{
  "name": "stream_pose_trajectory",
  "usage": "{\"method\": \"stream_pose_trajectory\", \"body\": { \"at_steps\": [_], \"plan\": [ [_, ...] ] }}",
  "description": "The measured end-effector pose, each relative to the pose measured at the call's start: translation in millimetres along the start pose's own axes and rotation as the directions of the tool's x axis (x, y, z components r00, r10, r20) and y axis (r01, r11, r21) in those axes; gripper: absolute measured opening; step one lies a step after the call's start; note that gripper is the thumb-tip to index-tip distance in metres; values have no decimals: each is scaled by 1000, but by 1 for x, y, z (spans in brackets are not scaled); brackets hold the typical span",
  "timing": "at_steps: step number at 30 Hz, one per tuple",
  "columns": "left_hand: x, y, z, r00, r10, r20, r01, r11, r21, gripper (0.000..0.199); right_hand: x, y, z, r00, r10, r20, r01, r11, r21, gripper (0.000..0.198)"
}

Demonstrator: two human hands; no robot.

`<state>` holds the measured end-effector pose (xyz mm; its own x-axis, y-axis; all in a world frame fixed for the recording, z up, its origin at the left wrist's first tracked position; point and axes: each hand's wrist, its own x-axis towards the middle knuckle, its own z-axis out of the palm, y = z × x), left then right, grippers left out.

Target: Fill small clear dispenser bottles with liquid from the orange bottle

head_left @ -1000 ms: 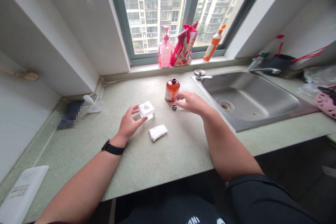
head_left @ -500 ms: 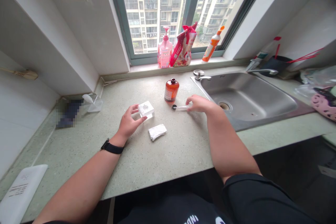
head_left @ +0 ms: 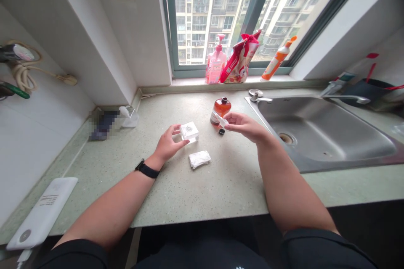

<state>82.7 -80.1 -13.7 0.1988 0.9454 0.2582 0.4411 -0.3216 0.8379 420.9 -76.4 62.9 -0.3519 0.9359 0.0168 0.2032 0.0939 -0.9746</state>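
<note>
My left hand (head_left: 170,144) is closed around the sides of a small square clear-and-white box (head_left: 189,130), which stands on the counter with a raised pattern on its top. In my right hand (head_left: 242,126) a slim translucent white dropper (head_left: 222,121) is pinched between thumb and fingers, pointing up and left. Just behind it stands an open amber bottle (head_left: 224,106) with a label, partly covered by the dropper and fingers. The bottle's small black cap (head_left: 221,132) lies on the counter below the dropper. A folded white tissue (head_left: 200,159) rests in front of the box.
A steel sink (head_left: 328,130) with a faucet lies to the right. On the windowsill are a pink pump bottle (head_left: 216,65), a red bag (head_left: 241,61) and an orange bottle (head_left: 277,62). At left are a clear container (head_left: 130,118) and a white power bank (head_left: 44,212).
My right hand has raised the dropper from beside the black cap to in front of the amber bottle, tilting it upward. The left hand still holds the box. The view has turned left.
</note>
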Motion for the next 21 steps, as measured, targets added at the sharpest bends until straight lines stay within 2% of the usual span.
{"method": "stream_pose_trajectory", "body": {
  "at_steps": [5, 10, 21],
  "plan": [
    [0, 1, 1, 1000, 14, 23, -13, 1000, -27, 67, 17, 18, 33, 991, 7, -137, 9, 993, 115, 52],
    [-1, 1, 0, 999, 19, 28, -18, 999, -44, 67, 24, 30, 48, 968, 10, -251, 41, 979, 197, 55],
    [-2, 7, -1, 997, 3, 75, 0, 999, -44, 69, 25, 22, 58, 953, -80, -291, 141, 971, 194, 47]
  ]
}}
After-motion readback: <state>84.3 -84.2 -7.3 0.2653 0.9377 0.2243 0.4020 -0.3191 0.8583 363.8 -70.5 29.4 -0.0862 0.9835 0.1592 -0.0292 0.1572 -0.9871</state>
